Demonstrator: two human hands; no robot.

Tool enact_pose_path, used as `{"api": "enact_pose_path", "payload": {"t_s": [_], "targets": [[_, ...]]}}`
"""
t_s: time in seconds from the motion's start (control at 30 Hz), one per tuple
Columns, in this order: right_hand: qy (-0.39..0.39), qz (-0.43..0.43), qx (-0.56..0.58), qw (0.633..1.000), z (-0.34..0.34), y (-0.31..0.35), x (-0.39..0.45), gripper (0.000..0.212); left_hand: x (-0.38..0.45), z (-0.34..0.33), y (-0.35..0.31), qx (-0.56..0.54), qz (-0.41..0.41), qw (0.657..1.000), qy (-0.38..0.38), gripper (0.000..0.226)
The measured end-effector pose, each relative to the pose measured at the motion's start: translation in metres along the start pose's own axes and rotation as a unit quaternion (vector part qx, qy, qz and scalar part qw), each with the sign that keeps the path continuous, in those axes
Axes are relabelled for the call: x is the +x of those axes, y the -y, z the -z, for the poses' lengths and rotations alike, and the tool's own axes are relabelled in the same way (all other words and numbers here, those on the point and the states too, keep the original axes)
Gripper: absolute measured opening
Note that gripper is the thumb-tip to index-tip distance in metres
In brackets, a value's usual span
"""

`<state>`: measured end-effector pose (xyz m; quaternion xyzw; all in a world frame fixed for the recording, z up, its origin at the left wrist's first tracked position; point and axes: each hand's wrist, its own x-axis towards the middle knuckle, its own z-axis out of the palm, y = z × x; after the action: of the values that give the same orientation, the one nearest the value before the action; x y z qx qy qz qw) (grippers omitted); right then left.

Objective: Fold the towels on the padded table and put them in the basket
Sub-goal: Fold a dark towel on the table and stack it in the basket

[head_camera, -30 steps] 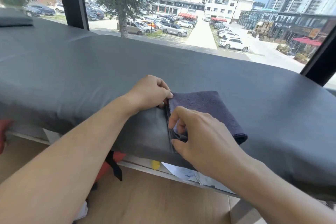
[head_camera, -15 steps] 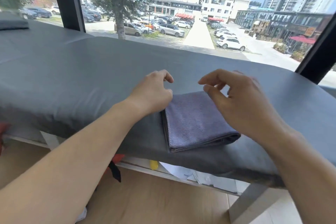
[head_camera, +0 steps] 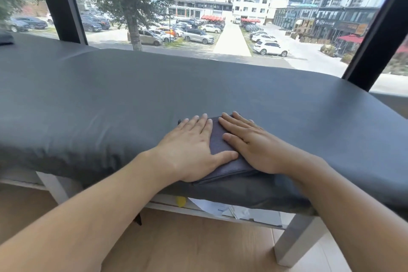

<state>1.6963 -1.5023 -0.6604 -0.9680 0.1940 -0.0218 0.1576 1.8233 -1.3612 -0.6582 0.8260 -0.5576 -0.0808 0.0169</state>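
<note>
A small folded dark grey-purple cloth towel [head_camera: 220,152] lies at the near edge of the grey padded table [head_camera: 110,99], just below the frame's centre, pinned flat, probably to set the creases before it goes to the basket, which is not in view. The left hand [head_camera: 189,150] and right hand [head_camera: 251,146] lie palm-down on it, side by side, fingers straight and pointing toward the window [head_camera: 220,17], gripping nothing.
</note>
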Motion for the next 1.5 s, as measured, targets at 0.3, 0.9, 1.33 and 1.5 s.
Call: {"api": "enact_pose_path", "payload": {"t_s": [0.3, 0.9, 1.33, 1.5], "targets": [[-0.061, -0.21, 0.017, 0.976, 0.041, -0.002, -0.025, 0.07, -0.005, 0.015, -0.002, -0.003, 0.005, 1.0, -0.025, 0.104], [-0.049, -0.087, 0.465, 0.88, 0.043, -0.018, -0.022, 0.034, 0.017, 0.023, 0.052, -0.463, -0.041, 0.882, -0.083, 0.028], [-0.14, -0.029, 0.469, 0.871, 0.031, -0.025, -0.011, 0.031, 0.02, 0.015, 0.065, -0.452, -0.082, 0.88, -0.123, 0.025], [-0.184, 0.03, 0.408, 0.894, 0.027, -0.027, -0.018, 0.032, 0.016, 0.016, 0.067, -0.442, -0.108, 0.883, -0.117, 0.034]]}}
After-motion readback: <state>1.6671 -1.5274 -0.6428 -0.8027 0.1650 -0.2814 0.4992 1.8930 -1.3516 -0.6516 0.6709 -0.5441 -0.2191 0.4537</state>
